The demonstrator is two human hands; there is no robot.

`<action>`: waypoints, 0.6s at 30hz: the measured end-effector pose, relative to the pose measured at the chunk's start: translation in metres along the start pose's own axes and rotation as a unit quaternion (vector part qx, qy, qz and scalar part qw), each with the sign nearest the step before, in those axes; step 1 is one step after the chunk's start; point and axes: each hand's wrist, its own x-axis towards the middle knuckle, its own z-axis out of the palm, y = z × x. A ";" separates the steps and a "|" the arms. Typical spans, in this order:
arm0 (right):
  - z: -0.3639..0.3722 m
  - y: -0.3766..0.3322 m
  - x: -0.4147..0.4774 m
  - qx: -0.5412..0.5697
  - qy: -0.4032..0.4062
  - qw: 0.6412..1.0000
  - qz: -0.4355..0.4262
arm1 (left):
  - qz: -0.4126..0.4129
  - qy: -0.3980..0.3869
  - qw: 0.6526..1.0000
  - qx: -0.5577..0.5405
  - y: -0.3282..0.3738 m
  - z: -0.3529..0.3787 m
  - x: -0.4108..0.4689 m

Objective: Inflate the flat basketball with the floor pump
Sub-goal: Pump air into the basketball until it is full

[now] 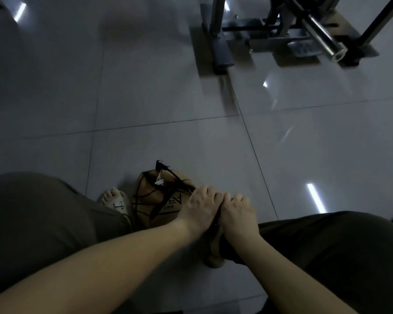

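Two hands together at 6 o'clock, left hand point(202, 203) and right hand point(237, 211) both curled round a dark pump handle point(216, 219), flat basketball point(154, 200) on the floor point(168, 98) at their 10 o'clock, sandalled foot point(114, 199) at its 9 o'clock, metal gym frame point(270, 37) at 1 o'clock.

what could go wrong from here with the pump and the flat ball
1. The hose lies loose across the flat basketball, and its end fitting seems to stick out past the ball rather than sit in it. Pumping now might send air nowhere.
2. The left hand and right hand crowd what looks like the pump handle, right beside the ball. A stroke could snag the hose.
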 end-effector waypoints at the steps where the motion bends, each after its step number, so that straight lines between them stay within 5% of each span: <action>1: -0.005 0.001 -0.002 0.008 -0.004 1.000 -0.004 | 0.002 -0.010 1.000 -0.004 0.000 -0.001 -0.001; 5: -0.044 0.007 -0.021 0.072 -0.019 0.997 -0.010 | 0.003 -0.053 0.999 -0.005 -0.001 -0.023 -0.001; 12: -0.144 0.021 -0.049 0.080 0.255 0.964 0.002 | 0.030 0.139 0.981 -0.133 -0.014 -0.151 0.034; 18: -0.150 0.012 -0.042 0.058 0.305 0.950 -0.020 | 0.004 0.187 0.976 -0.108 -0.015 -0.154 0.029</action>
